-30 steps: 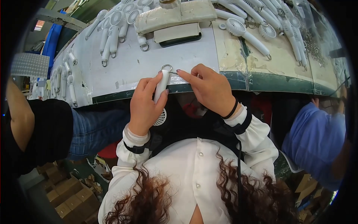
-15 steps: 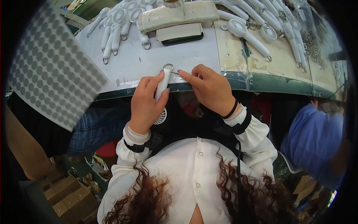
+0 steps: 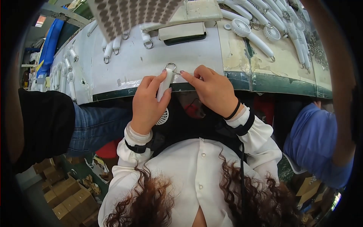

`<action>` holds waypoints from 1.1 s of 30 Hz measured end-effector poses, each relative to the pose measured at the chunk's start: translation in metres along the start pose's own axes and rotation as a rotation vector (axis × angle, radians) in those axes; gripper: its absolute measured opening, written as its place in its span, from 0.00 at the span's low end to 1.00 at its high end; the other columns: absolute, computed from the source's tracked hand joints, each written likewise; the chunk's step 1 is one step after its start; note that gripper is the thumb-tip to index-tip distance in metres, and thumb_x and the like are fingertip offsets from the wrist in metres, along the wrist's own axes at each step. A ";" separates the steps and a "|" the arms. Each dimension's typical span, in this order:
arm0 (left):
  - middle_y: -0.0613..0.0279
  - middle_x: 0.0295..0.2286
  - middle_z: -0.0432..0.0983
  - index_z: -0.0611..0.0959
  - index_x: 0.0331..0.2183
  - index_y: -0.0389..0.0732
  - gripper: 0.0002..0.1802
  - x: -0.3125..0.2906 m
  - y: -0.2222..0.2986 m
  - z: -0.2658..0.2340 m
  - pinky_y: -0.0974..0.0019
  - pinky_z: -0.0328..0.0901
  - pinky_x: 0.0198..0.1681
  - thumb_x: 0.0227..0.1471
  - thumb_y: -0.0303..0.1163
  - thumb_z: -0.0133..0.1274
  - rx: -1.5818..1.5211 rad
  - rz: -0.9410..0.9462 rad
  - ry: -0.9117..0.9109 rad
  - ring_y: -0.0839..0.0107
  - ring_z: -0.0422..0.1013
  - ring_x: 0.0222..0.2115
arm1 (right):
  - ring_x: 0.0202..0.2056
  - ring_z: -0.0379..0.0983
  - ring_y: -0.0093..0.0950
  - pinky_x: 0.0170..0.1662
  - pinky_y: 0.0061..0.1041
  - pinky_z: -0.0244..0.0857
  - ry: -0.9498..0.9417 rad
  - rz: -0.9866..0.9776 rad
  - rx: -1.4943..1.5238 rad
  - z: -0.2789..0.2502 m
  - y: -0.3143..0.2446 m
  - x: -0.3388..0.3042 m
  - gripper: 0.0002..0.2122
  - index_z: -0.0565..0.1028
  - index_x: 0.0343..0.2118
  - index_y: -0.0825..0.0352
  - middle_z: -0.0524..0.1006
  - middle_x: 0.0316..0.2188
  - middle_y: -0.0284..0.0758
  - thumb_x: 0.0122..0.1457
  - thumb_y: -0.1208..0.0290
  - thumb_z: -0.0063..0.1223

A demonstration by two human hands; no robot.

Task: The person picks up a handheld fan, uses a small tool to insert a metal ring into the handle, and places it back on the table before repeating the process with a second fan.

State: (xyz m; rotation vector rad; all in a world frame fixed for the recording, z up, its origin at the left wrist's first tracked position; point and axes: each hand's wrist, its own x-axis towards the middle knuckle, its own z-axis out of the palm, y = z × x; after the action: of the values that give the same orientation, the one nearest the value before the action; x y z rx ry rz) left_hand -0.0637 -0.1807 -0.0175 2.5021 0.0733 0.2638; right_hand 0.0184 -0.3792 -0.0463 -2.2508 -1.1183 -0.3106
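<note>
At the table's front edge my left hand (image 3: pixel 145 106) is closed around the white handle of a small handheld fan (image 3: pixel 164 87). The fan is held head down, its round grille below my palm. A metal ring (image 3: pixel 171 66) stands at the upper end of the handle. To the right of it my right hand (image 3: pixel 215 92) pinches a thin metal piece (image 3: pixel 177 73) that reaches to the handle's end beside the ring. What exactly this piece is, I cannot make out.
A sheet with rows of grey dots (image 3: pixel 132 13) hangs over the table's far side. White handheld fans (image 3: pixel 251 38) lie in heaps at the back right and left (image 3: pixel 71 77). A dark flat object (image 3: pixel 185 39) lies ahead. Other people sit at both sides.
The dotted sheet has swung from the left up and rightward over the far side of the table. Another person's arm has come in at the right rim. My hands have barely moved.
</note>
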 end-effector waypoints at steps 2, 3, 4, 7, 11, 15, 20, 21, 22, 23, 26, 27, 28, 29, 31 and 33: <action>0.55 0.35 0.73 0.79 0.49 0.42 0.25 0.000 0.000 0.000 0.63 0.69 0.34 0.46 0.29 0.60 -0.018 -0.022 -0.009 0.59 0.73 0.30 | 0.27 0.72 0.29 0.26 0.27 0.68 0.014 0.015 0.006 0.002 0.000 -0.001 0.25 0.76 0.49 0.52 0.70 0.30 0.30 0.47 0.82 0.55; 0.55 0.35 0.73 0.79 0.49 0.42 0.25 0.000 0.000 0.000 0.63 0.69 0.34 0.46 0.29 0.60 -0.018 -0.022 -0.008 0.59 0.73 0.30 | 0.27 0.73 0.29 0.26 0.27 0.68 0.027 0.030 0.012 0.003 0.000 -0.001 0.24 0.76 0.49 0.52 0.70 0.30 0.30 0.47 0.82 0.55; 0.55 0.35 0.73 0.79 0.49 0.42 0.25 0.000 0.000 0.000 0.63 0.69 0.34 0.46 0.29 0.60 -0.020 -0.028 -0.009 0.59 0.73 0.30 | 0.27 0.73 0.29 0.26 0.27 0.68 0.041 0.045 0.018 0.003 0.001 -0.001 0.24 0.77 0.48 0.52 0.70 0.30 0.30 0.47 0.82 0.55; 0.55 0.35 0.73 0.78 0.49 0.42 0.25 -0.001 0.000 0.000 0.63 0.69 0.34 0.46 0.29 0.60 -0.026 -0.039 -0.011 0.59 0.73 0.30 | 0.26 0.72 0.29 0.26 0.26 0.68 0.051 0.030 0.031 0.003 0.001 -0.001 0.24 0.77 0.48 0.52 0.71 0.30 0.30 0.47 0.82 0.55; 0.55 0.35 0.73 0.78 0.49 0.42 0.25 -0.001 0.001 0.000 0.63 0.69 0.34 0.46 0.28 0.60 -0.020 -0.017 -0.007 0.59 0.73 0.31 | 0.25 0.73 0.29 0.26 0.26 0.68 0.052 0.019 0.042 0.001 0.000 -0.001 0.24 0.77 0.49 0.52 0.71 0.30 0.30 0.47 0.82 0.55; 0.55 0.35 0.73 0.78 0.49 0.41 0.25 -0.001 0.000 0.000 0.63 0.69 0.34 0.47 0.28 0.60 0.005 0.014 0.001 0.59 0.73 0.31 | 0.26 0.73 0.30 0.26 0.26 0.68 0.038 0.022 0.037 -0.001 -0.001 -0.001 0.24 0.77 0.49 0.52 0.72 0.30 0.31 0.47 0.82 0.55; 0.55 0.35 0.73 0.78 0.49 0.41 0.25 -0.001 0.000 0.002 0.63 0.69 0.34 0.47 0.28 0.60 0.012 0.012 0.004 0.59 0.73 0.31 | 0.26 0.73 0.30 0.26 0.27 0.68 0.044 0.018 0.035 0.001 0.000 -0.001 0.24 0.77 0.49 0.53 0.72 0.30 0.31 0.47 0.82 0.55; 0.55 0.34 0.73 0.78 0.49 0.41 0.25 -0.001 0.000 0.002 0.63 0.69 0.35 0.47 0.28 0.60 0.016 0.015 0.006 0.59 0.73 0.31 | 0.26 0.73 0.30 0.26 0.27 0.68 0.044 0.017 0.035 0.001 0.001 -0.001 0.24 0.77 0.49 0.53 0.72 0.30 0.31 0.47 0.82 0.55; 0.55 0.34 0.73 0.79 0.49 0.41 0.25 -0.001 0.000 0.002 0.63 0.69 0.35 0.47 0.28 0.60 0.020 0.017 0.009 0.59 0.73 0.31 | 0.26 0.73 0.30 0.26 0.27 0.68 0.046 0.015 0.035 0.001 0.001 -0.001 0.24 0.77 0.49 0.53 0.72 0.30 0.31 0.47 0.82 0.55; 0.55 0.34 0.73 0.79 0.49 0.41 0.25 -0.001 0.000 0.002 0.63 0.69 0.35 0.47 0.28 0.60 0.020 0.017 0.010 0.59 0.73 0.31 | 0.26 0.73 0.30 0.26 0.27 0.68 0.048 0.012 0.036 0.001 0.001 -0.001 0.24 0.77 0.49 0.53 0.72 0.30 0.31 0.47 0.82 0.55; 0.55 0.34 0.73 0.79 0.49 0.41 0.24 -0.001 0.000 0.002 0.63 0.68 0.34 0.46 0.28 0.60 0.032 0.029 0.015 0.59 0.72 0.31 | 0.25 0.73 0.30 0.26 0.27 0.68 0.042 0.012 0.035 0.000 0.000 -0.001 0.23 0.77 0.48 0.53 0.72 0.30 0.31 0.47 0.82 0.55; 0.55 0.34 0.73 0.79 0.49 0.41 0.24 -0.002 0.000 0.003 0.63 0.68 0.34 0.46 0.28 0.60 0.031 0.028 0.015 0.59 0.72 0.31 | 0.25 0.73 0.30 0.26 0.27 0.68 0.035 0.014 0.035 0.000 0.000 -0.002 0.23 0.77 0.48 0.53 0.72 0.30 0.31 0.47 0.82 0.55; 0.55 0.34 0.73 0.79 0.49 0.41 0.24 -0.002 0.000 0.003 0.63 0.68 0.34 0.46 0.28 0.60 0.035 0.032 0.016 0.59 0.72 0.31 | 0.25 0.73 0.30 0.26 0.26 0.68 0.028 0.017 0.034 -0.001 0.000 -0.002 0.23 0.77 0.48 0.53 0.72 0.30 0.31 0.47 0.82 0.55; 0.56 0.34 0.73 0.79 0.49 0.41 0.24 -0.002 -0.001 0.003 0.63 0.68 0.34 0.46 0.27 0.60 0.038 0.036 0.017 0.59 0.72 0.31 | 0.25 0.73 0.30 0.26 0.26 0.68 0.027 0.017 0.034 -0.001 0.000 -0.002 0.23 0.77 0.48 0.53 0.72 0.30 0.31 0.47 0.82 0.55; 0.56 0.34 0.72 0.79 0.49 0.41 0.24 -0.002 -0.001 0.003 0.63 0.68 0.34 0.46 0.27 0.60 0.042 0.040 0.018 0.60 0.72 0.31 | 0.25 0.73 0.30 0.26 0.27 0.68 0.019 0.010 0.010 -0.001 -0.001 -0.002 0.24 0.77 0.48 0.53 0.72 0.30 0.31 0.47 0.82 0.54; 0.56 0.33 0.72 0.79 0.49 0.41 0.24 -0.002 0.001 0.002 0.63 0.68 0.34 0.46 0.27 0.60 0.029 0.024 0.012 0.60 0.72 0.31 | 0.25 0.73 0.30 0.26 0.27 0.68 0.014 0.007 -0.002 -0.001 -0.002 -0.002 0.24 0.77 0.48 0.53 0.72 0.30 0.31 0.47 0.83 0.54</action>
State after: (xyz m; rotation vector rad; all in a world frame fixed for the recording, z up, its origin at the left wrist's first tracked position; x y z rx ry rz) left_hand -0.0652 -0.1829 -0.0193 2.5314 0.0530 0.2897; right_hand 0.0157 -0.3804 -0.0457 -2.2501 -1.1029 -0.3243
